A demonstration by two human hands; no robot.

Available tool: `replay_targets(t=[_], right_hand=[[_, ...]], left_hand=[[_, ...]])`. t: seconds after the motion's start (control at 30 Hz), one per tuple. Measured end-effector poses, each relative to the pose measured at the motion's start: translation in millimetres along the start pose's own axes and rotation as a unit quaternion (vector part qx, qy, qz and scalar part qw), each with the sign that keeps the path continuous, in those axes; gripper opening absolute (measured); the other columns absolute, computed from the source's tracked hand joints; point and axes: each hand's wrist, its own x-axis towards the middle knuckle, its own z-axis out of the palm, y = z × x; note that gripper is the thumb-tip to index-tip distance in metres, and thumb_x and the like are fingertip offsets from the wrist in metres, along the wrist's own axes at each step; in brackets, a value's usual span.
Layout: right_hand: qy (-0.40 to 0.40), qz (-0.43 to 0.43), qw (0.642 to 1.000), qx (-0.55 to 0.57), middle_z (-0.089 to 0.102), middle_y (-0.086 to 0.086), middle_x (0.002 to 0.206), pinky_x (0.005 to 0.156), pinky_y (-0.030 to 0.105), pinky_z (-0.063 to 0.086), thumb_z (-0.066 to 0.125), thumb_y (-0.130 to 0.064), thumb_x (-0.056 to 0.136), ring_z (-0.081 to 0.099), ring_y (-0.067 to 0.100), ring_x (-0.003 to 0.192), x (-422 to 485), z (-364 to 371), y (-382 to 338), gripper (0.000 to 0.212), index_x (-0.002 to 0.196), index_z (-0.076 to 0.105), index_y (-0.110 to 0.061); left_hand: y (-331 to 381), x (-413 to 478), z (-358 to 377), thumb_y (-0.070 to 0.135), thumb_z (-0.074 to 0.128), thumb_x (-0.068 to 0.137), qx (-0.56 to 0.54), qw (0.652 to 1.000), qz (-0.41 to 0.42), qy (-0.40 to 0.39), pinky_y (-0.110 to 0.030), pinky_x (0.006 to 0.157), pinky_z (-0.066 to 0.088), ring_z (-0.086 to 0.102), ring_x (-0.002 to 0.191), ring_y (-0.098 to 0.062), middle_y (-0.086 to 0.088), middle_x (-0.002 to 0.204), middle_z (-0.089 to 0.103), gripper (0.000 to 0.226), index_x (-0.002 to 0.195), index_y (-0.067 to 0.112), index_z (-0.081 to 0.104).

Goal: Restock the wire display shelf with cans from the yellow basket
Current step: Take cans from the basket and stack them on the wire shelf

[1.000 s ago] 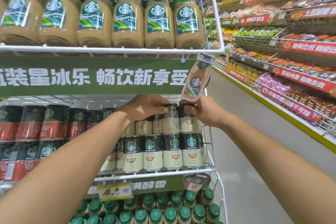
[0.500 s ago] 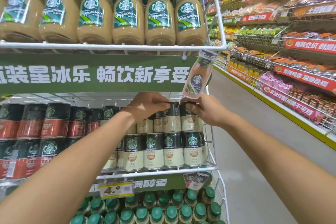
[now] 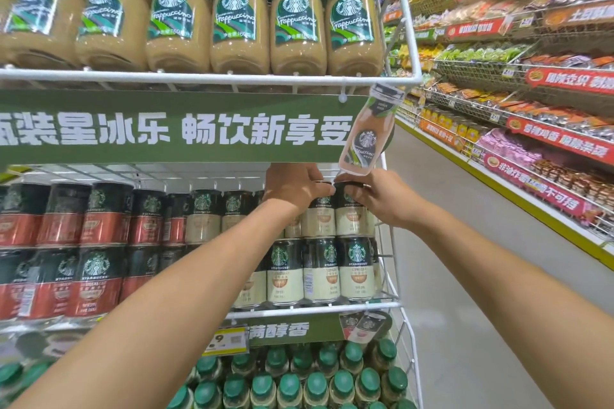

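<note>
Cans: cream body, black shoulder, green logo; two held below green banner.
Left grip: curled over one can's top.
Right grip: curled over the other's.

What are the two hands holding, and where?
The left hand grips a cream can by its top; the right hand grips the neighbouring can by its top too.

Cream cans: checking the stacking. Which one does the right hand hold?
The upper-tier cream can at the right end, its top in the right hand; the left hand grips its neighbour.
</note>
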Motion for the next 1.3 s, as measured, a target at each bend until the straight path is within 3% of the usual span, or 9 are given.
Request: replay_targets(t=[0.27, 0.37, 0.43, 0.53, 0.63, 0.77, 0.83, 1.13, 1.3], right_hand=[[-0.015, 0.052, 0.998, -0.028, 0.069, 0.01, 0.134, 0.101, 0.034, 0.05, 0.055, -0.015, 0.105, 0.065, 0.03, 0.12, 2, 4, -6, 0.036, 0.141, 0.061, -0.011], [0.03, 0.065, 0.997, -0.011, 0.068, 0.017, 0.133, 0.096, 0.037, 0.051, 0.054, -0.022, 0.105, 0.066, 0.036, 0.117, -6, 3, -14, 0.038, 0.14, 0.06, -0.007], [0.07, 0.059, 0.995, -0.034, 0.063, 0.017, 0.138, 0.096, 0.039, 0.049, 0.051, -0.031, 0.106, 0.061, 0.037, 0.122, -18, 4, -22, 0.042, 0.142, 0.057, -0.01], [0.054, 0.06, 0.993, -0.091, 0.039, 0.014, 0.16, 0.114, 0.045, 0.039, 0.041, -0.05, 0.106, 0.041, 0.034, 0.143, -44, 10, -41, 0.061, 0.156, 0.041, -0.014], [0.019, 0.055, 0.989, -0.136, 0.037, 0.021, 0.16, 0.117, 0.049, 0.034, 0.031, -0.063, 0.103, 0.032, 0.036, 0.148, -79, 28, -68, 0.072, 0.157, 0.037, -0.016], [-0.046, 0.058, 0.983, -0.169, 0.021, 0.02, 0.168, 0.127, 0.051, 0.017, 0.022, -0.07, 0.101, 0.014, 0.038, 0.157, -125, 60, -98, 0.075, 0.163, 0.02, -0.028], [-0.081, 0.07, 0.979, -0.175, 0.009, 0.013, 0.172, 0.128, 0.052, 0.011, 0.02, -0.073, 0.099, 0.006, 0.037, 0.159, -148, 80, -107, 0.078, 0.165, 0.009, -0.032], [-0.136, 0.063, 0.975, -0.166, 0.008, 0.012, 0.173, 0.126, 0.06, 0.014, 0.013, -0.081, 0.091, 0.004, 0.037, 0.158, -252, 175, -107, 0.086, 0.164, 0.009, -0.035], [-0.21, 0.067, 0.965, -0.143, 0.005, 0.008, 0.173, 0.125, 0.06, 0.013, 0.017, -0.077, 0.095, 0.002, 0.034, 0.159, -307, 245, -94, 0.082, 0.164, 0.007, -0.035]], left_hand=[[-9, -27, -19, 0.046, 0.071, 0.094, -0.033, 0.999, 0.029, 0.001, -0.036, 0.097, 0.057, 0.072, 0.095, -0.018, -0.001, 0.105, 0.079, 0.035, 0.1, 0.014, 0.081], [-22, -50, -39, 0.056, 0.055, 0.1, 0.034, 0.997, 0.052, -0.053, -0.039, 0.103, 0.053, 0.067, 0.112, -0.023, -0.001, 0.126, 0.071, 0.05, 0.124, 0.017, 0.072], [-33, -68, -57, 0.064, 0.045, 0.101, 0.116, 0.986, 0.077, -0.088, -0.04, 0.096, 0.057, 0.069, 0.107, -0.027, -0.004, 0.118, 0.07, 0.058, 0.134, 0.02, 0.065], [-48, -98, -80, 0.07, 0.03, 0.099, 0.205, 0.964, 0.118, -0.121, -0.039, 0.069, 0.057, 0.067, 0.071, -0.028, -0.001, 0.078, 0.067, 0.069, 0.109, 0.014, 0.067], [-63, -132, -88, 0.07, 0.024, 0.1, 0.271, 0.939, 0.157, -0.142, -0.04, 0.068, 0.049, 0.067, 0.087, -0.032, -0.004, 0.087, 0.068, 0.064, 0.09, 0.017, 0.06], [-83, -180, -83, 0.082, 0.015, 0.09, 0.315, 0.921, 0.165, -0.16, -0.052, 0.094, 0.052, 0.063, 0.112, -0.037, -0.013, 0.12, 0.067, 0.087, 0.116, 0.011, 0.058], [-95, -208, -75, 0.077, 0.018, 0.094, 0.324, 0.916, 0.175, -0.159, -0.054, 0.095, 0.052, 0.061, 0.113, -0.036, -0.012, 0.121, 0.065, 0.076, 0.115, 0.013, 0.054], [-166, -315, -25, 0.07, 0.023, 0.098, 0.295, 0.922, 0.153, -0.201, -0.05, 0.108, 0.045, 0.052, 0.135, -0.033, -0.017, 0.144, 0.057, 0.082, 0.141, 0.007, 0.051], [-217, -374, 18, 0.078, 0.007, 0.084, 0.298, 0.91, 0.117, -0.265, -0.045, 0.113, 0.04, 0.047, 0.14, -0.03, -0.015, 0.151, 0.053, 0.101, 0.149, 0.011, 0.045]])
